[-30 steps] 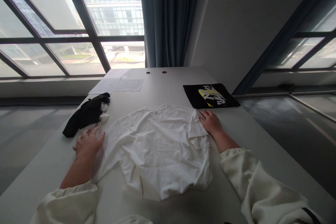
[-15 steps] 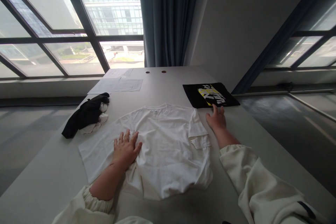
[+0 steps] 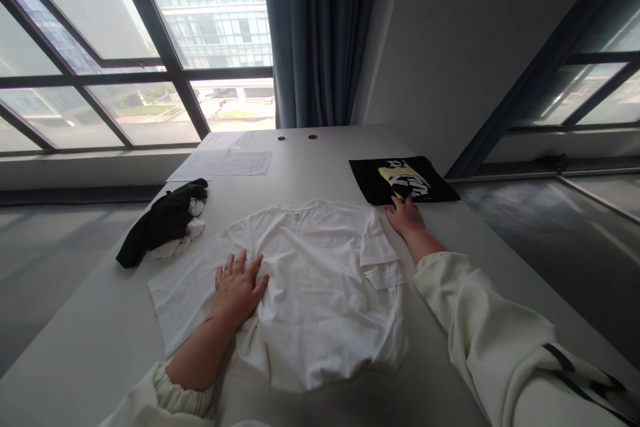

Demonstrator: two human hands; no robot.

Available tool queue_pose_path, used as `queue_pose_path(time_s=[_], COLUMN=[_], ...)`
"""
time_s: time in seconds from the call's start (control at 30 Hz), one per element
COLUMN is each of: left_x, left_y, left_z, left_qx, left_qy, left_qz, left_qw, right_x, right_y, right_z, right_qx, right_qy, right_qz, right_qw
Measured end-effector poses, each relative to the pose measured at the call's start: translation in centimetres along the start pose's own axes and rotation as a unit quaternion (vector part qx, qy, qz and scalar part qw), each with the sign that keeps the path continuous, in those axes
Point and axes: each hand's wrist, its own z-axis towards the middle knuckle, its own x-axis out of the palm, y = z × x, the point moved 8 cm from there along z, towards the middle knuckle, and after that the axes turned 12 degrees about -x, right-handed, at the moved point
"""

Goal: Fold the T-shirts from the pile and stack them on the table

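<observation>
A white T-shirt [image 3: 320,293] lies spread and wrinkled on the near middle of the pale table [image 3: 505,320], its collar toward 12 o'clock. The sleeve at its 9 o'clock side fans out flat; the one at 2 o'clock is folded and bunched.

The left hand [image 3: 239,290] rests on the shirt at about 9 o'clock from its centre, open and palm down, fingers spread and pointing to 12 o'clock; its forearm comes in from 7 o'clock. The right hand [image 3: 406,217] is at 2 o'clock, its forearm slanting in from 4 o'clock. Its fingers reach the near edge of a black cloth [image 3: 367,180] with a yellow and white print; whether they grip it, I cannot tell.

Farther out, a crumpled black garment [image 3: 160,223] with whitish fabric lies at 10 o'clock, and printed papers [image 3: 243,163] at 11. Beyond the table, a blue-grey curtain [image 3: 320,33] hangs at 12, beside a window [image 3: 220,7] at 11.
</observation>
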Motion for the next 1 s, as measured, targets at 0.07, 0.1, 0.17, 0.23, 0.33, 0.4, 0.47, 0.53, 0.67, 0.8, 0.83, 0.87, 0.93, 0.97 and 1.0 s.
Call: queue_pose_path(time_s=[0.07,0.1,0.17,0.23,0.33,0.4,0.47,0.53,0.67,0.8,0.83,0.87,0.93,0.97,1.0], left_x=[0.0,0.1,0.1,0.0,0.0,0.0,-0.1,-0.1,-0.5,-0.7,-0.7,-0.6,-0.4,-0.3,-0.2], left_y=[0.1,0.1,0.1,0.1,0.1,0.1,0.2,0.1,-0.2,-0.5,-0.4,-0.4,-0.2,-0.2,-0.1], left_z=[0.0,0.0,0.0,0.0,-0.1,-0.1,-0.1,-0.1,0.0,0.1,0.2,0.3,0.5,0.6,0.8], left_qx=[-0.002,-0.002,-0.002,-0.001,0.003,0.005,0.007,0.008,0.014,0.022,0.023,0.024,0.026,0.027,0.027], left_qy=[-0.001,-0.001,0.001,0.003,-0.001,-0.003,-0.001,0.003,0.002,-0.01,-0.013,-0.015,-0.019,-0.02,-0.02], left_qz=[0.0,0.001,0.003,0.004,0.003,0.003,0.002,0.001,-0.005,-0.01,-0.011,-0.013,-0.016,-0.017,-0.017], left_qw=[1.0,1.0,1.0,1.0,1.0,1.0,1.0,1.0,1.0,1.0,1.0,1.0,0.999,0.999,0.999], right_x=[0.2,0.3,0.6,0.9,1.6,1.9,2.3,2.6,3.1,2.6,2.3,1.9,1.0,0.6,0.1], right_y=[0.1,0.1,0.0,-0.2,-0.9,-1.3,-1.8,-2.4,-3.0,-2.7,-2.5,-2.3,-1.6,-0.9,0.0], right_z=[0.9,1.3,2.4,3.6,5.5,6.8,8.0,9.0,9.9,9.4,8.9,8.3,6.4,5.2,3.8], right_qx=[-0.007,-0.009,-0.013,-0.011,-0.004,-0.002,0.0,0.006,0.003,-0.006,-0.001,0.005,0.0,-0.017,-0.047], right_qy=[0.004,0.004,0.003,0.004,0.016,0.025,0.033,0.041,0.065,0.063,0.051,0.036,0.007,-0.006,-0.02], right_qz=[-0.005,-0.007,-0.009,-0.008,-0.008,-0.009,-0.01,-0.014,-0.032,-0.031,-0.022,-0.008,0.03,0.052,0.075], right_qw=[1.0,1.0,1.0,1.0,1.0,1.0,0.999,0.999,0.997,0.998,0.998,0.999,1.0,0.998,0.996])
